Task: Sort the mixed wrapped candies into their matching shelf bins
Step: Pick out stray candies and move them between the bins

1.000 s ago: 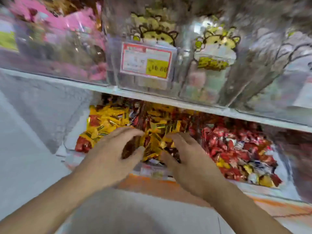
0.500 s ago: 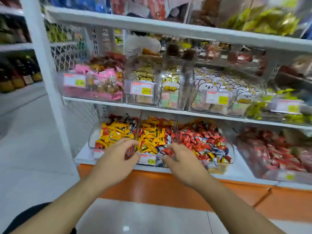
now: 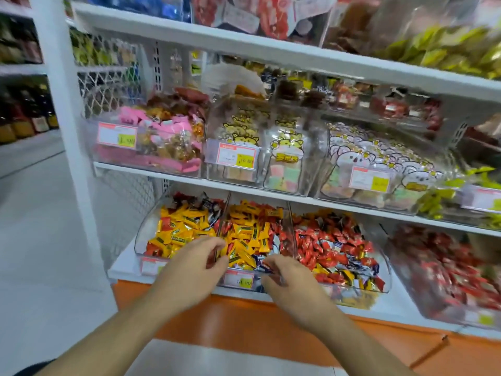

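Note:
Three clear bins stand side by side on the lowest shelf. The left bin (image 3: 151,232) holds mostly yellow candies, the middle bin (image 3: 252,234) mixes yellow, orange and red ones, and the right bin (image 3: 336,248) is mostly red with some blue and yellow. My left hand (image 3: 193,270) hovers at the front of the divider between the left and middle bins, its fingers curled round a dark red candy (image 3: 211,260) that is largely hidden. My right hand (image 3: 291,284) is at the middle bin's front lip and pinches a blue-and-red wrapped candy (image 3: 267,267).
A fourth bin of red candies (image 3: 447,270) stands further right. The shelf above (image 3: 189,179) carries bins of pink packs and bagged marshmallows with price tags. A white upright post (image 3: 67,131) and mesh panel close the left side. An orange base (image 3: 244,321) runs below.
The view has pulled back from the bins, so more of the shelves shows. Both hands stay at the front of the middle bin; the right hand now pinches a candy at the lip.

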The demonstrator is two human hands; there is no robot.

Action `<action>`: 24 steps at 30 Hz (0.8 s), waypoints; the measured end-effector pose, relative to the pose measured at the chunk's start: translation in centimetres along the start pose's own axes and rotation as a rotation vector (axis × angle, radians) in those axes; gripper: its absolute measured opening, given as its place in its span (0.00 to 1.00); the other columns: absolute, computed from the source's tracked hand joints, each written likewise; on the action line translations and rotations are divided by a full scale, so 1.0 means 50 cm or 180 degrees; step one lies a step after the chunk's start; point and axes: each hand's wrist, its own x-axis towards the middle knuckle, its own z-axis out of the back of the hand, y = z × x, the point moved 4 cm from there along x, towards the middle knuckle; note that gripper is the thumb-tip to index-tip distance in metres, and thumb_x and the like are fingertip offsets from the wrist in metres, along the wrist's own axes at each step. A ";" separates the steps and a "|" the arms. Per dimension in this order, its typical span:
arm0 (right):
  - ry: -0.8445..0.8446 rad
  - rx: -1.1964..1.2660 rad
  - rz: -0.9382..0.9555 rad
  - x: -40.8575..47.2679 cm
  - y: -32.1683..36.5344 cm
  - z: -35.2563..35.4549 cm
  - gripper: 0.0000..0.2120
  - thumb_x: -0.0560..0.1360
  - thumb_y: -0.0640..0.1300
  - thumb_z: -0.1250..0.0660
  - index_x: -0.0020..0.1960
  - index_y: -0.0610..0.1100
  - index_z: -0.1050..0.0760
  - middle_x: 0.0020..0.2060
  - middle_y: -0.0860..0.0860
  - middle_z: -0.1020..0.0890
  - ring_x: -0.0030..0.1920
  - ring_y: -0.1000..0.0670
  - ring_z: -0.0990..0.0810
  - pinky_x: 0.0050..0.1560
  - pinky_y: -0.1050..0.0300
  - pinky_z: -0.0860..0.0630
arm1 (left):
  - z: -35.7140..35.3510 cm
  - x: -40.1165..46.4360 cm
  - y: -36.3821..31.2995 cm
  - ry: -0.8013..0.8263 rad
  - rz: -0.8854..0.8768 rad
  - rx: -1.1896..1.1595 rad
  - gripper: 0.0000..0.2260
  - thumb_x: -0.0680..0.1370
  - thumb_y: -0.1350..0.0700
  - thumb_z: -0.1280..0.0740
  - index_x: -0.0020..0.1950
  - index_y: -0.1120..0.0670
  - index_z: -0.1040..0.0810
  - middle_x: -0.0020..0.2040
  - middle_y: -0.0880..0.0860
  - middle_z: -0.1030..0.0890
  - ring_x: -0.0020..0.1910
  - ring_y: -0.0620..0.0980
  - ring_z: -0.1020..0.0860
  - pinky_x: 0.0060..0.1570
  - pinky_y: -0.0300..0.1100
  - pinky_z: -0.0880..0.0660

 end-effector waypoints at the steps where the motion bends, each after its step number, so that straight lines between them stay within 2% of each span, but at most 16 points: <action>1: 0.0005 0.0009 -0.0015 0.019 -0.009 -0.008 0.17 0.82 0.54 0.35 0.69 0.50 0.27 0.61 0.52 0.22 0.57 0.54 0.23 0.59 0.55 0.23 | -0.007 0.016 0.006 0.0009 -0.0008 0.0018 0.15 0.82 0.45 0.35 0.68 0.42 0.24 0.63 0.38 0.24 0.59 0.39 0.25 0.60 0.41 0.26; 2: 0.0007 0.0018 -0.0024 0.039 -0.017 -0.016 0.18 0.82 0.54 0.35 0.69 0.50 0.27 0.60 0.52 0.22 0.55 0.57 0.23 0.54 0.60 0.24 | -0.015 0.032 0.014 0.0027 -0.0003 0.0026 0.15 0.82 0.45 0.35 0.69 0.42 0.25 0.64 0.38 0.25 0.60 0.39 0.25 0.61 0.42 0.26; 4: -0.0020 0.0059 -0.0031 0.082 -0.031 -0.032 0.15 0.83 0.52 0.35 0.68 0.50 0.27 0.53 0.55 0.22 0.46 0.63 0.22 0.43 0.67 0.25 | -0.030 0.058 0.033 0.0075 0.0030 0.0084 0.16 0.82 0.44 0.35 0.69 0.41 0.26 0.65 0.37 0.26 0.61 0.39 0.26 0.62 0.41 0.26; 6: -0.0076 0.0159 -0.0061 0.126 -0.041 -0.041 0.16 0.84 0.50 0.36 0.70 0.49 0.28 0.51 0.56 0.22 0.44 0.68 0.21 0.40 0.71 0.26 | -0.047 0.076 0.052 0.0107 0.0011 0.0201 0.16 0.82 0.43 0.36 0.69 0.40 0.27 0.65 0.36 0.29 0.62 0.39 0.28 0.60 0.38 0.28; 7: -0.0146 0.0143 -0.0035 0.146 -0.045 -0.042 0.17 0.84 0.50 0.36 0.71 0.48 0.28 0.55 0.54 0.22 0.47 0.64 0.20 0.44 0.70 0.25 | -0.056 0.083 0.059 0.0130 0.0016 0.0236 0.16 0.82 0.43 0.36 0.70 0.41 0.27 0.66 0.35 0.31 0.62 0.39 0.28 0.60 0.36 0.30; 9: -0.0274 0.0027 0.0015 0.179 -0.055 -0.043 0.18 0.83 0.51 0.36 0.71 0.49 0.27 0.61 0.52 0.22 0.56 0.56 0.22 0.56 0.60 0.24 | -0.070 0.096 0.070 0.0160 0.0059 0.0271 0.18 0.82 0.42 0.36 0.71 0.41 0.28 0.67 0.34 0.36 0.60 0.39 0.29 0.57 0.34 0.30; 11: -0.0351 0.0006 0.0006 0.197 -0.067 -0.041 0.17 0.83 0.52 0.35 0.70 0.49 0.25 0.61 0.52 0.22 0.59 0.52 0.24 0.59 0.56 0.25 | -0.079 0.108 0.072 0.0155 0.0028 0.0253 0.18 0.81 0.42 0.36 0.72 0.41 0.29 0.65 0.34 0.37 0.58 0.38 0.31 0.55 0.33 0.32; 13: -0.0383 -0.0046 0.0038 0.200 -0.076 -0.034 0.16 0.82 0.51 0.35 0.69 0.50 0.25 0.62 0.53 0.21 0.59 0.52 0.24 0.60 0.58 0.26 | -0.083 0.120 0.070 0.0125 -0.0069 0.0264 0.19 0.81 0.43 0.36 0.71 0.42 0.28 0.65 0.35 0.36 0.60 0.36 0.35 0.57 0.34 0.34; 17: -0.0522 -0.0022 0.0068 0.181 -0.097 0.001 0.16 0.82 0.49 0.34 0.70 0.51 0.25 0.62 0.56 0.22 0.59 0.57 0.26 0.59 0.64 0.30 | -0.099 0.139 0.047 0.0105 -0.0161 0.0345 0.21 0.80 0.43 0.35 0.73 0.42 0.28 0.71 0.38 0.34 0.71 0.39 0.40 0.70 0.41 0.37; 21: -0.0940 -0.0205 -0.0099 0.157 -0.159 0.063 0.17 0.81 0.41 0.33 0.69 0.50 0.24 0.63 0.58 0.22 0.63 0.58 0.26 0.63 0.67 0.34 | -0.146 0.145 -0.009 0.0350 -0.0353 0.0123 0.20 0.81 0.43 0.37 0.74 0.39 0.30 0.73 0.35 0.38 0.72 0.37 0.40 0.70 0.39 0.39; 24: -0.0946 -0.0521 -0.0469 0.154 -0.244 0.098 0.23 0.78 0.37 0.31 0.70 0.50 0.25 0.66 0.53 0.22 0.67 0.51 0.25 0.65 0.63 0.33 | -0.191 0.157 -0.061 0.0464 -0.0549 -0.0044 0.19 0.82 0.43 0.38 0.74 0.39 0.31 0.72 0.31 0.38 0.70 0.34 0.37 0.66 0.34 0.38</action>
